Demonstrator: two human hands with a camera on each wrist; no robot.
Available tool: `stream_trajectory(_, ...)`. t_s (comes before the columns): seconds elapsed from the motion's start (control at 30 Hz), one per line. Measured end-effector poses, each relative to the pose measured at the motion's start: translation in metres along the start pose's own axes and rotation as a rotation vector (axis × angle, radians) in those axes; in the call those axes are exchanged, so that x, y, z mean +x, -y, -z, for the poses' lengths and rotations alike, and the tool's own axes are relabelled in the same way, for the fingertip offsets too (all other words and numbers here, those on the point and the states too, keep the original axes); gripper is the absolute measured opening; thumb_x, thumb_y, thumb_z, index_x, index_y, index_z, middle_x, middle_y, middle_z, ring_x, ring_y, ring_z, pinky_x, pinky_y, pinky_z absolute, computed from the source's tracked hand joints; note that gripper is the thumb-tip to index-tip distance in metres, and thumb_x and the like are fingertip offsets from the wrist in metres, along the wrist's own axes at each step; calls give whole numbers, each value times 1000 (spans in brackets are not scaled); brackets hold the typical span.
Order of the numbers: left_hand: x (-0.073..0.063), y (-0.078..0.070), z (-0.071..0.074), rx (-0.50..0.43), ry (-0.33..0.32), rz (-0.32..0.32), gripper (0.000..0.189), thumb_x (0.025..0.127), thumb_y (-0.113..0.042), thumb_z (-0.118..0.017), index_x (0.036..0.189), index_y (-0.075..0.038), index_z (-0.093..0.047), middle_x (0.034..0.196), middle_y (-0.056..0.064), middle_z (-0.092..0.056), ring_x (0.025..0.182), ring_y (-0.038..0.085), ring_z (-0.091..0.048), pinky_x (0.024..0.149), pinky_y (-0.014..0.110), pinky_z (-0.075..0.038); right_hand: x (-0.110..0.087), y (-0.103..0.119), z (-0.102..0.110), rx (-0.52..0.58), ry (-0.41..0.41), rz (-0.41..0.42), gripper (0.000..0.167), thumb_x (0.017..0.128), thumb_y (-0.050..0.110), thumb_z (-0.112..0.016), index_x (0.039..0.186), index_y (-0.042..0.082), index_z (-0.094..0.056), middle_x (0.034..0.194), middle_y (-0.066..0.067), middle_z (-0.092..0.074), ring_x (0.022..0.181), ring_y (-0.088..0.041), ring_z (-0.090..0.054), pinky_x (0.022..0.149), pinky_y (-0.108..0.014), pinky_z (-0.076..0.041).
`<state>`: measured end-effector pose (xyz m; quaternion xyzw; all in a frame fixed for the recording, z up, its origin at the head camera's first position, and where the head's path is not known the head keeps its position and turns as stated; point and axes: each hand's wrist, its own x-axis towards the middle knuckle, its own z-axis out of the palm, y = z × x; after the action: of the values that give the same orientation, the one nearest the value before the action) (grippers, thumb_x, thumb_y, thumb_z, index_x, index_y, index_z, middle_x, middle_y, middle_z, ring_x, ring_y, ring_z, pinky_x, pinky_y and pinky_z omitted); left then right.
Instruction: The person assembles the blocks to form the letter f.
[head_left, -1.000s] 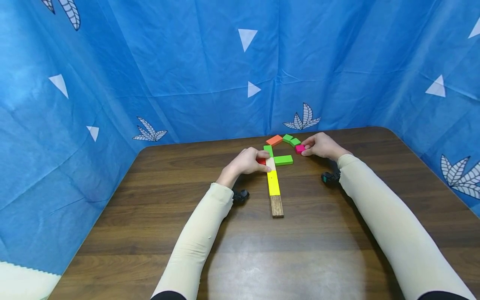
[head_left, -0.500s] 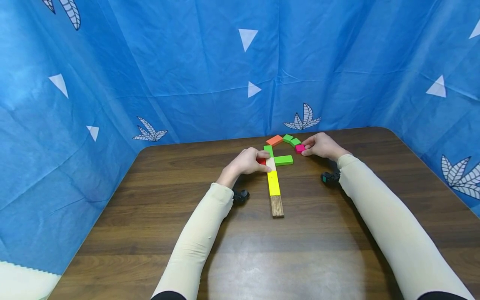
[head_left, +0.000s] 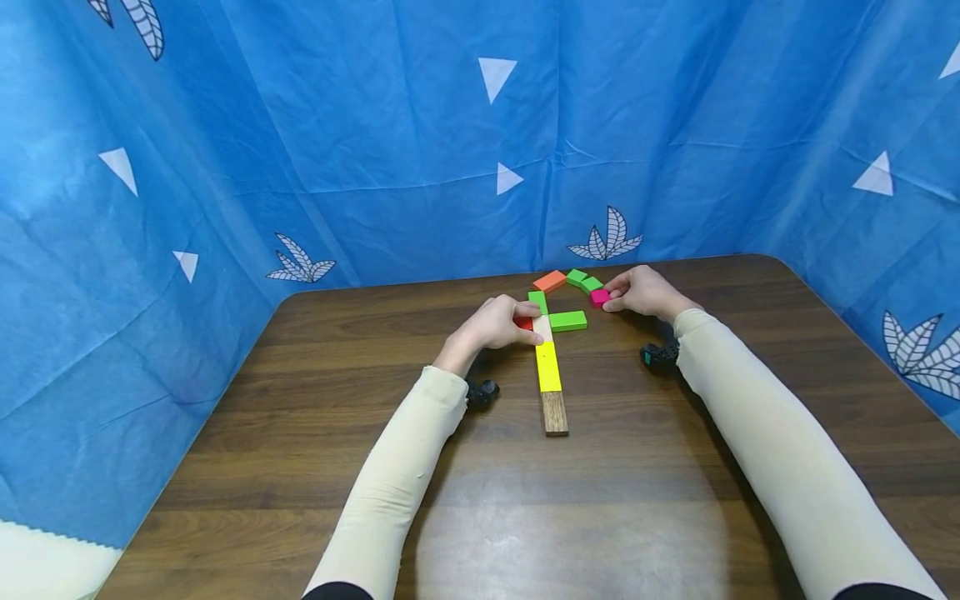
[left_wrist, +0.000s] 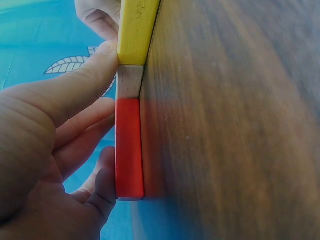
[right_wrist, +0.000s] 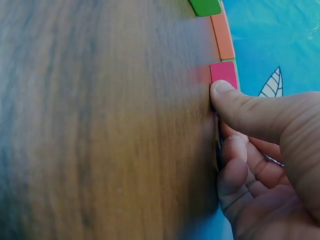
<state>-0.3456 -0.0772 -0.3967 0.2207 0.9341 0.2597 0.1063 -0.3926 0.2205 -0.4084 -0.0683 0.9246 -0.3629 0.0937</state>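
In the head view several flat blocks lie in a pattern. My left hand lies over a pale wooden block and a red block. Its thumb tip touches the top where the pale block meets a yellow block; the other fingertips are along the tops of the pale and red blocks. My right hand pinches a small pink block between thumb and finger, at the near end of an arc. Two green blocks and an orange block form the rest of that arc.
A green block sticks out right from the row, and another green one is at its far end. A dark striped wooden block ends the row nearest me. The wooden table backs onto a blue curtain.
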Motion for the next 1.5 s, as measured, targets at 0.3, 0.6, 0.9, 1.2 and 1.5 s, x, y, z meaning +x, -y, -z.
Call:
stream_trajectory(0.3, 0, -2, 0, -3, -4, 8, 61, 86, -35, -85, 142, -19, -65, 152, 0, -57, 150, 19, -43, 122, 33, -37, 0, -2, 2, -1, 2, 16, 45, 93, 16, -78, 131, -4, -66, 114, -19, -71, 97, -27, -57, 80, -30, -49)
stream_trajectory(0.6, -1, -1, 0, 5, -4, 4, 62, 86, -36, -85, 142, -20, -64, 152, -1, -57, 149, 19, -44, 121, 33, -37, -3, 0, 1, -1, 1, 15, 45, 93, 17, -78, 131, -4, -66, 117, -20, -69, 99, -29, -56, 81, -31, -49)
stream_trajectory(0.9, -2, 1, 2, 22, -5, -9, 61, 87, -37, -84, 143, -20, -64, 153, -1, -57, 150, 19, -44, 121, 33, -38, -6, 0, 4, -10, 8, 25, 55, 93, 22, -78, 138, -5, -60, 122, -21, -68, 100, -29, -56, 80, -30, -48)
stream_trajectory(1.2, -5, 1, 2, 75, 7, -31, 60, 89, -38, -82, 143, -18, -64, 152, -1, -57, 148, 20, -45, 120, 33, -39, -15, 0, 0, -30, 14, 64, 66, 96, 30, -75, 146, -6, -51, 121, -20, -64, 106, -31, -54, 92, -41, -49)
stream_trajectory(1.5, -6, -3, 2, 205, 19, -89, 57, 94, -42, -75, 144, -18, -63, 156, 1, -54, 147, 29, -42, 119, 38, -36, -33, -1, 4, -104, -1, 114, 80, 98, 37, -70, 157, -4, -34, 149, -28, -51, 134, -46, -50, 113, -63, -41)
